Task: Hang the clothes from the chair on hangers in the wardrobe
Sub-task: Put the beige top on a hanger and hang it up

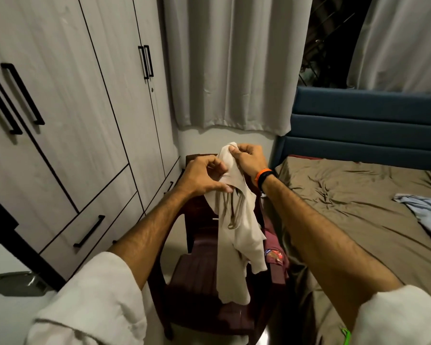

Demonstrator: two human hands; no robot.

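— What filled the room from where you stood?

— The wardrobe [60,115] took the whole left wall, pale doors all closed, black handles. Grey curtains [234,63] hung at the back, and the bed [346,195] lay to the right under a brown sheet, with a blue headboard behind it and a blue cloth [426,212] lying near its edge.

— And the chair?

— The chair [197,290], dark maroon, stood between wardrobe and bed. A maroon garment [276,255] lay draped over its right side.

— Where was the shirt?

— The shirt [237,235], cream, hung in the air above the seat, held up by its top end, the rest dangling down.

— How did the hands hold it?

— The right hand [249,160] had fingers and thumb curled, pinching the bunched top. The left hand [202,178] pinched the cloth just below, thumb against the fabric. An orange and black band [265,176] sat on the right wrist.
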